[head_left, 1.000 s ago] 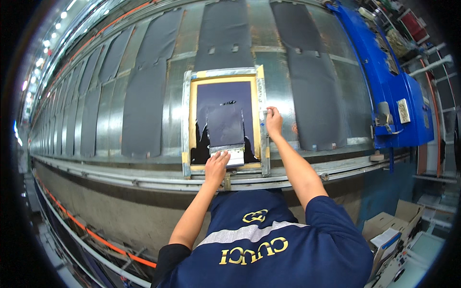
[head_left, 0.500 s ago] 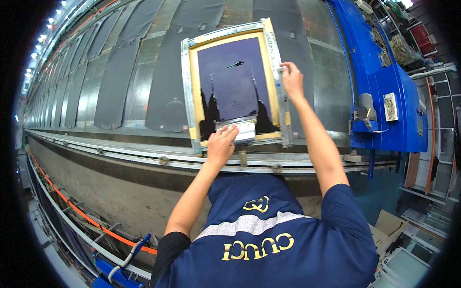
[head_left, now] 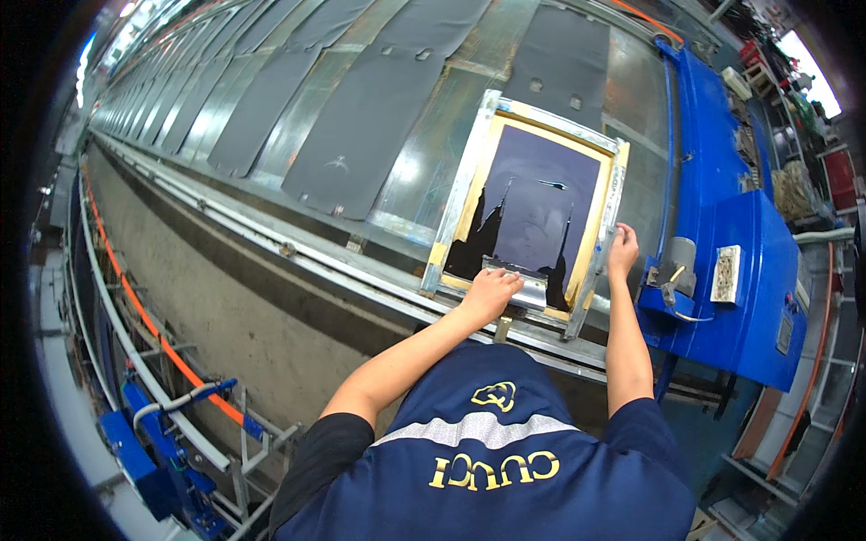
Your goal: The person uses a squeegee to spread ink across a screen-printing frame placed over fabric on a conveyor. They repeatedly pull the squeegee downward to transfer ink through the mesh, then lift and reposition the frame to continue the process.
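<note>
One long metal tabletop [head_left: 417, 176], running off to the far left. Blue machine [head_left: 753, 293] at its right end. Dark grey sheets [head_left: 361, 135] laid crosswise in a row, bare metal strips between.

Screen frame [head_left: 462, 187]: near the tabletop's right end, set against the near edge, slightly askew. Metal outside, yellow border inside, purple-grey mesh [head_left: 534, 221]. Black wet ink [head_left: 469, 248] pooled toward mesh's near-left corner, less at near-right, thin streaks running up both sides.

Left hand [head_left: 492, 294]: fingers folded over the squeegee, toward its left end. Right hand [head_left: 622, 250]: fingers curled, tips at the frame's right rail; cannot tell whether pinching or just resting.

Squeegee [head_left: 534, 292]: silver, lying along the mesh's near edge, inside the frame.

Handling, my judgement: grip sits left of centre, so the right end may get less pressure; better centred, blade square to the side rails, angle constant. Right hand best used bracing the frame flat against creep. Ink at the corners could smear onto the yellow border.
</note>
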Tool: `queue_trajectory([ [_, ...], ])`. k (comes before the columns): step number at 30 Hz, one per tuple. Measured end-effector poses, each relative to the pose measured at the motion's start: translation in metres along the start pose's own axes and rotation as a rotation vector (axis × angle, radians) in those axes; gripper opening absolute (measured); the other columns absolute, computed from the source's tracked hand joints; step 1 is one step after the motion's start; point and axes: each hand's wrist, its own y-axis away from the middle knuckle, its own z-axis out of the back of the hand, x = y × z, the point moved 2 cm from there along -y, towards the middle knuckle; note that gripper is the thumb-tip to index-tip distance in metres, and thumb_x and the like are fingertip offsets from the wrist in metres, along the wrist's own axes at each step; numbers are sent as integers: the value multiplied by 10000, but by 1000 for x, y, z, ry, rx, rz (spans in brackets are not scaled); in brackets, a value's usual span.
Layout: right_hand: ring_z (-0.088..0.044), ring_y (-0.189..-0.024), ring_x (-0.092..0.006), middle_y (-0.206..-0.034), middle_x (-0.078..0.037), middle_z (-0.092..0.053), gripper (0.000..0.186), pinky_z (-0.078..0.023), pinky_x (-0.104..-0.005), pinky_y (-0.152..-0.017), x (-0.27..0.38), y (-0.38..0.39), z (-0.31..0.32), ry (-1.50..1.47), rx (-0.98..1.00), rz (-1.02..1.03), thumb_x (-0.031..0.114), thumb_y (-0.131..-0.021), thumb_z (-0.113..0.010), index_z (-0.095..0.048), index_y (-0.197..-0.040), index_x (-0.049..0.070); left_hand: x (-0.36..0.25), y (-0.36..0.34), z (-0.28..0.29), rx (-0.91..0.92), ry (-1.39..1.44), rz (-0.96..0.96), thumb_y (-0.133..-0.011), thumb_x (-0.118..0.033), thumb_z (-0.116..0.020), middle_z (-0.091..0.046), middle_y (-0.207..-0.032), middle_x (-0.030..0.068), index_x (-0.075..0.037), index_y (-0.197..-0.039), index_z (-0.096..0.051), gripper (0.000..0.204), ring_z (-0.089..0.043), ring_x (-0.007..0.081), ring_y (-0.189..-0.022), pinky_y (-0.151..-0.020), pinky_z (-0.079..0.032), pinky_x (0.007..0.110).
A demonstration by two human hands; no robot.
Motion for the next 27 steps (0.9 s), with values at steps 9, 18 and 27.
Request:
queue_trajectory([
  [9,-707,-932,-297,-1006,-151,-750,219,-526,-411,-875,-18,22,-26,-75,9,-64,189,-1019,-578,-719,-1120,55,14,10,10,20,-24,103,-764,-70,-729,-660,-1408,20,-181,-1289,-675,540,-634,242,-1274,-922,-499,450],
  [18,-729,-886,-367,-941,-200,-743,201,-545,-450,-812,-4,17,-38,-82,-31,-91,181,-1013,-564,-722,-1084,79,24,33,19,-82,-8,112,-658,-49,-814,-685,-1379,-4,-211,-1300,-694,673,-646,227,-1260,-894,-506,411],
  [27,-709,-869,-395,-898,-206,-730,219,-530,-471,-800,1,25,-33,-113,-30,-125,212,-1027,-558,-699,-1092,57,24,11,2,-53,-133,-17,-669,-58,-801,-684,-1380,-20,-228,-1307,-676,673,-640,232,-1268,-903,-482,414],
])
